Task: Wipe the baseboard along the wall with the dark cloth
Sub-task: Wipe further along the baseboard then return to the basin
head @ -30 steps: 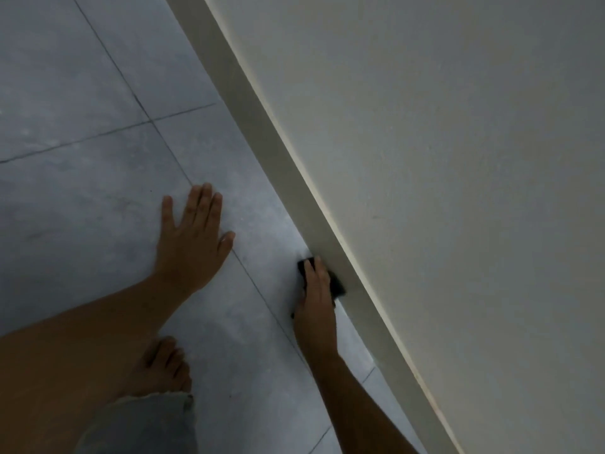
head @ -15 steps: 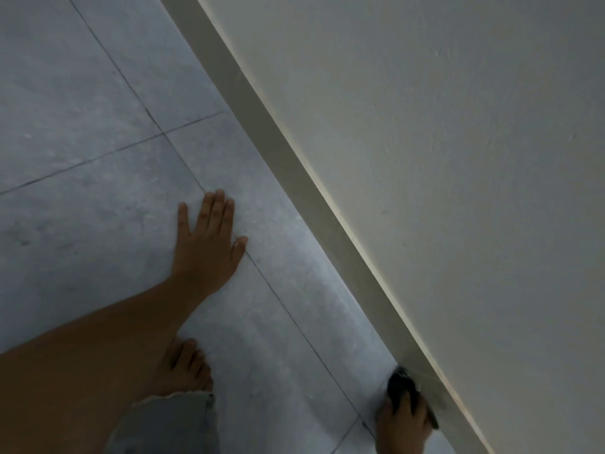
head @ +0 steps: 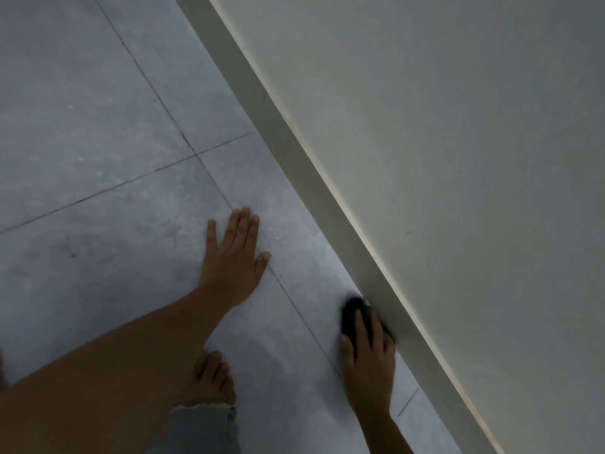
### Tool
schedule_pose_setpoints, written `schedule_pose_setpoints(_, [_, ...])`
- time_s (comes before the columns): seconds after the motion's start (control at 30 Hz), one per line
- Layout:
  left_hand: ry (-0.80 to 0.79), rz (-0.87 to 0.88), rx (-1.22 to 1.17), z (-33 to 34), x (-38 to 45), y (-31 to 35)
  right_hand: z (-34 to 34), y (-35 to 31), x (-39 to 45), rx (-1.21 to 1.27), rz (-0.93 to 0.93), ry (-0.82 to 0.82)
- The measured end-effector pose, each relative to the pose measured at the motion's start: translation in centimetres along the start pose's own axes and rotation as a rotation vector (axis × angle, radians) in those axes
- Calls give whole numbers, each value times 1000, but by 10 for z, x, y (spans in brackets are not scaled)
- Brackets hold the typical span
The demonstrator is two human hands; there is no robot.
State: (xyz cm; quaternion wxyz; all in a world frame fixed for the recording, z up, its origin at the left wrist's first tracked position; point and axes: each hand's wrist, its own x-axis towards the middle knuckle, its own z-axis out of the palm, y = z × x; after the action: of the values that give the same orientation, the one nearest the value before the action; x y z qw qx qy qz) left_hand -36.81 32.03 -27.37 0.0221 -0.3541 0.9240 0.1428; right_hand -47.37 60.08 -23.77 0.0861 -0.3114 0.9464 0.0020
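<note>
Presently, the person is crouched low over a grey tiled floor [head: 98, 132], facing a pale wall [head: 458, 158] that runs diagonally from upper left to lower right of the head view.

Left hand [head: 234, 260]: laid flat on the floor, palm down, fingers extended and close together, thumb angled out toward the wall. It holds nothing. The thumb tip rests on a grout line [head: 294, 303] that runs parallel to the wall. The forearm extends back toward the lower left.

Right hand [head: 368, 362]: placed palm down on top of the dark cloth [head: 352, 314], fingers stretched forward over it and pressing it down. The cloth is bunched into a compact wad; its front end protrudes beyond the fingertips. The image is slightly blurred at this point, so the exact fold of the cloth cannot be told.

Position of the cloth: at the junction of floor and baseboard [head: 288, 142], with its wall-side edge touching the lower face of the baseboard. The baseboard is a plain grey-beige strip along the foot of the wall, with a lighter line along its top edge.

Other items: a bare foot [head: 209, 381] stands on the floor between the two arms, just behind the left forearm. A frayed light trouser hem [head: 203, 421] covers the ankle.
</note>
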Motion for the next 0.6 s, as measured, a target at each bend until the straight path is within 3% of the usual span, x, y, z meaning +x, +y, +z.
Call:
schedule_pose_setpoints(0.1, [11, 4, -6, 1, 0, 0, 10, 62, -58, -104, 304, 96])
schedule_pose_setpoints(0.17, [9, 7, -7, 1, 0, 0, 16, 82, -78, -99, 520, 36])
schedule_pose_setpoints(0.27, [15, 2, -23, 1, 0, 0, 9, 66, -75, -11, 674, -77])
schedule_pose_setpoints(0.33, [2, 2, -25, 2, -1, 1, 5, 42, -51, -8, 649, -55])
schedule_pose_setpoints(0.37, [0, 0, -27, 2, -1, 1, 3, 22, -31, 15, 599, 42])
schedule_pose_setpoints(0.5, [-11, 13, -64, 3, 0, -2, 0, -72, 48, 202, 348, 129])
schedule_pose_setpoints(0.6, [13, 37, -156, -1, -1, -9, 2, -130, 85, 155, 146, 49])
